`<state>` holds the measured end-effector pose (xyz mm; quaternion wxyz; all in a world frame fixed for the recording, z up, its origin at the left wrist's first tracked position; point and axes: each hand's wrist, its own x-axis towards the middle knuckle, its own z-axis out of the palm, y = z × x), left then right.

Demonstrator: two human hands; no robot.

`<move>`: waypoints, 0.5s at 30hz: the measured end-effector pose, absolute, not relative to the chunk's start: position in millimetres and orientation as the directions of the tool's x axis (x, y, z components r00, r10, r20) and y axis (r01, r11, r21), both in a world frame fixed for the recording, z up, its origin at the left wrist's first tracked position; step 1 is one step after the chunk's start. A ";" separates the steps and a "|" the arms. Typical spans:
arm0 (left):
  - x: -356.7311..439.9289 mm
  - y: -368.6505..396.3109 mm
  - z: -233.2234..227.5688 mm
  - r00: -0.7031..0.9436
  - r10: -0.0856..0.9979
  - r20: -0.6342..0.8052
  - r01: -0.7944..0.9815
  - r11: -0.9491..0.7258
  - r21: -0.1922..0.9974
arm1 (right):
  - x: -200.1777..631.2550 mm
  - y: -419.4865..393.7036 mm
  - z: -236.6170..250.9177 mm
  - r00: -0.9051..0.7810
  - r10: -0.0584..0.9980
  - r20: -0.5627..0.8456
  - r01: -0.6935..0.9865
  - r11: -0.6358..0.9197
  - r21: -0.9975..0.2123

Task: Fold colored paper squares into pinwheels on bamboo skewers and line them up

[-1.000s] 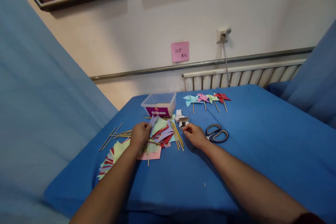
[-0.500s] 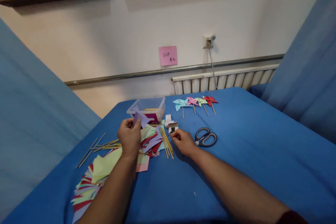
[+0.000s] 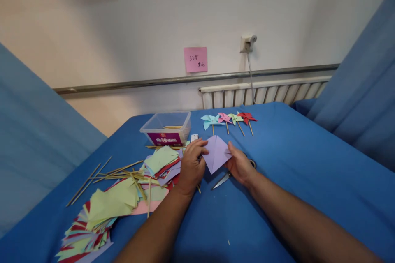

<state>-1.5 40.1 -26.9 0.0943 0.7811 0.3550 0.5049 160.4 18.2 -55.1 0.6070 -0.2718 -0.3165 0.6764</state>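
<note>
A purple paper square [image 3: 215, 153] with cuts running in from its corners is held up between both hands, one corner pointing down. My left hand [image 3: 194, 163] pinches its left corner. Fingers of my right hand [image 3: 240, 164] are closed on its right corner. Behind and below the right hand lie scissors [image 3: 222, 181], their handles partly covered by that hand. To the left of the left hand is a heap of cut coloured paper sheets [image 3: 163, 160]. Whether the right hand also holds a pin cannot be made out.
A clear plastic box [image 3: 166, 137] with sticks stands at the back left. Loose wooden sticks [image 3: 123, 171] and a fanned paper stack [image 3: 92, 226] lie at left. Finished paper pinwheels [image 3: 212, 121] lie in a row at the back. A small white box [image 3: 194, 137] is partly hidden.
The purple paper has come down and right, and is now spread flat between both hands. My right hand has left the small open box and moved right to grip the paper. The view has shifted slightly.
</note>
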 end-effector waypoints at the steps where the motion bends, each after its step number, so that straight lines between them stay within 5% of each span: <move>1: -1.3 39.8 -26.1 0.243 0.659 0.711 0.452 -0.726 0.518 | 162.2 18.9 -55.4 -0.099 0.995 0.001 -0.634 -0.062 -0.771; 5: 5.0 37.4 -24.9 0.066 0.822 0.566 0.309 -0.556 0.772 | 161.6 20.6 -59.2 0.000 0.998 -0.060 -0.590 -0.048 -0.806; 8: 10.7 36.1 -29.9 -0.128 0.950 0.285 -0.012 -0.289 0.957 | 160.4 21.7 -62.7 0.088 0.994 -0.070 -0.580 -0.006 -0.814; 11: 15.4 33.8 -33.9 -0.059 0.998 0.014 -0.290 -0.031 0.956 | 161.0 22.1 -65.4 0.161 0.984 -0.071 -0.547 0.029 -0.837; 15: 20.7 28.3 -35.3 0.132 0.987 -0.090 -0.352 0.131 0.927 | 160.7 20.7 -67.0 0.188 0.981 -0.048 -0.502 0.054 -0.863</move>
